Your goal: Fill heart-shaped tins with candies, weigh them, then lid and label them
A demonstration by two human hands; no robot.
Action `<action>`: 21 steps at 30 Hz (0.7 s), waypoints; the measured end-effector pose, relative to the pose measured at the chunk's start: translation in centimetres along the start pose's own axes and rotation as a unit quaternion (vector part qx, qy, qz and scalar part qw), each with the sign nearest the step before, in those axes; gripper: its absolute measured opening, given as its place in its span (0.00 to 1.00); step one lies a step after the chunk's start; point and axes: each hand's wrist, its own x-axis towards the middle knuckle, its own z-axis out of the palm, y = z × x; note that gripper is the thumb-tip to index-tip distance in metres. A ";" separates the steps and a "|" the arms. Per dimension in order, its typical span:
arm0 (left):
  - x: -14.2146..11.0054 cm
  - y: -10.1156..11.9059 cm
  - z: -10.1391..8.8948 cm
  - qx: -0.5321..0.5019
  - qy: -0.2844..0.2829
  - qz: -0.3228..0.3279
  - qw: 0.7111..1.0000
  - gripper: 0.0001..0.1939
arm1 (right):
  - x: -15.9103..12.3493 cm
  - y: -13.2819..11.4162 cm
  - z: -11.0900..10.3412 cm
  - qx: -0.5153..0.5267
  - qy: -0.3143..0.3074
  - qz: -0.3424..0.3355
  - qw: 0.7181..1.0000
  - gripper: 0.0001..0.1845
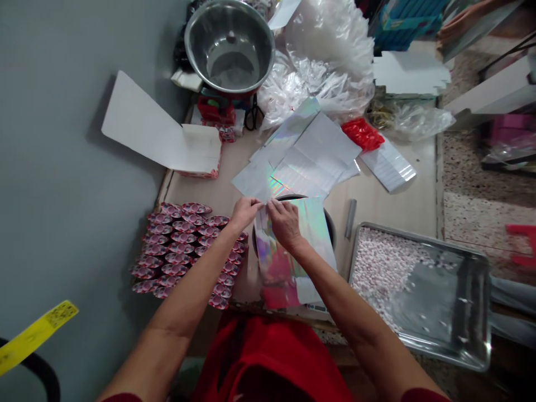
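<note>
A shiny holographic sheet (312, 237) lies over a dark round bowl (330, 229), whose rim shows around it; whether the sheet is flat film or a pouch I cannot tell. At its upper left corner my left hand (246, 212) pinches with thumb and fingers. My right hand (285, 223) is closed on the same top edge, just right of the left, with the fingertips of both almost meeting. Beyond them is a loose pile of similar silvery sheets (314, 153). Beside my left forearm stand rows of small red-and-white patterned packs (182, 240).
A metal tray (444, 296) of small pale pellets (381, 262) sits at the right, near a short metal tube (350, 219). Behind are a steel bowl (230, 50), clear plastic bags (322, 61), a red bag (362, 134) and an open white box (196, 148). Another person's hand (460, 22) shows top right.
</note>
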 end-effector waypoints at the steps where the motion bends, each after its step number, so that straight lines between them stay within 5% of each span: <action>1: -0.2 -0.1 0.1 -0.003 0.001 -0.004 1.000 0.13 | -0.7 0.0 0.1 0.004 0.002 -0.009 1.000 0.25; 7: -2.3 0.0 0.7 -0.003 -0.026 -0.007 1.000 0.14 | -3.7 0.2 0.0 0.093 0.005 -0.010 0.996 0.30; 11: -4.0 0.6 0.5 0.022 -0.022 0.010 0.999 0.12 | -3.2 1.5 -0.5 0.175 0.001 0.021 0.984 0.29; 21: -6.2 2.6 0.7 0.101 0.014 0.071 0.992 0.15 | -2.8 2.1 -0.5 0.195 0.003 0.022 0.981 0.27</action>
